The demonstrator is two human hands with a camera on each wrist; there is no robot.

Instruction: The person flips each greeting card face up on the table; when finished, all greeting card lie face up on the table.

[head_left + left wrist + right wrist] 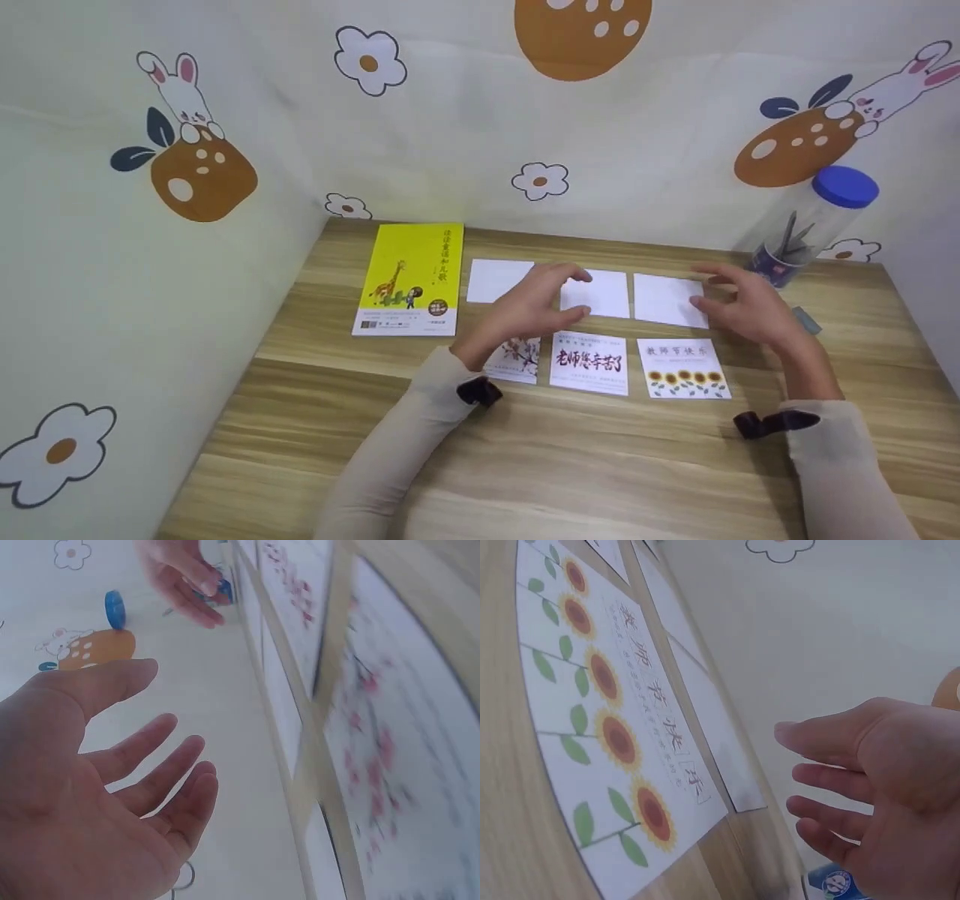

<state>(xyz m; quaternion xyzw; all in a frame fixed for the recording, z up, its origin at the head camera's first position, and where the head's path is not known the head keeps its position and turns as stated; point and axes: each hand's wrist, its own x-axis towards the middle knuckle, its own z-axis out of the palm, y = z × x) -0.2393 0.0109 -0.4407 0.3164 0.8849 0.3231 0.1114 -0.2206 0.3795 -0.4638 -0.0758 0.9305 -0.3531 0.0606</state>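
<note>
Two rows of cards lie on the wooden table. The back row is blank: a left card [491, 281], a middle card [606, 296] and a right card [666, 301]. In front lie a blossom card [519, 361], a card with large dark red lettering [589, 364] and a sunflower card [684, 371]. My left hand [525, 304] hovers between the left and middle blank cards, fingers spread and loosely bent, partly hiding the blossom card. Over the right blank card's right edge is my right hand [750, 306], thumb and fingers apart. Both hands hold nothing.
A yellow booklet [409, 277] with a giraffe lies at the back left. At the back right stands a clear jar [806, 225] with a blue lid [846, 187] and pencil-like sticks inside. Beside my right hand is a small grey block [808, 320]. Patterned cloth [450, 135] walls the table.
</note>
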